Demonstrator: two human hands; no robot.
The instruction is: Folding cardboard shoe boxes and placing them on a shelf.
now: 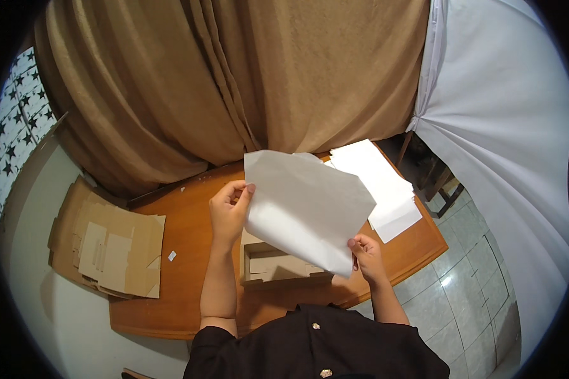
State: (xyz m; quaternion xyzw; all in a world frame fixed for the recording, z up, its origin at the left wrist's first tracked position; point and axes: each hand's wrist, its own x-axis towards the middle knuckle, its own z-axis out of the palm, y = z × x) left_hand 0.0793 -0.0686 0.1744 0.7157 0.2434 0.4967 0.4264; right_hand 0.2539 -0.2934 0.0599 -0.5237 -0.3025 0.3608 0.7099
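A large white sheet of paper (306, 202) hangs tilted in the air between my two hands. My left hand (229, 207) pinches its left edge between thumb and fingers. Down at the lower right corner, my right hand (365, 254) grips the same sheet with curled fingers. Beneath the paper stands an open cardboard box (278, 280) on the wooden table, partly covered from view by the sheet. What lies inside the box is mostly hidden.
A stack of white paper sheets (385, 196) lies at the table's right. Flattened cardboard pieces (117, 246) are piled at the left, with a small white scrap (172, 256) beside them. Brown curtains (234, 82) hang behind the wooden table (183, 215); white cloth (499, 126) hangs at right.
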